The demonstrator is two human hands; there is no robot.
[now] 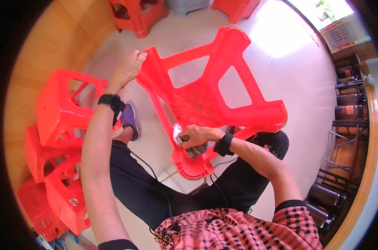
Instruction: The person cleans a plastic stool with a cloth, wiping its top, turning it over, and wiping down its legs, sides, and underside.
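Observation:
A red plastic stool (pixel 197 100) is tipped over in front of me, its open underside and legs facing me. My left hand (pixel 132 66) is closed round the end of its upper left leg. Near the stool's lower leg, my right hand (pixel 195 136) is closed on a crumpled grey and white cloth (pixel 195 151), which touches the inside of that leg. Both wrists wear black bands.
Several red stools (pixel 57 110) lie piled at the left by the wooden wall. More red stools (pixel 139 16) and a grey one (pixel 188 5) stand at the back. Dark jars (pixel 348 100) line racks at the right. Thin black cables cross my lap.

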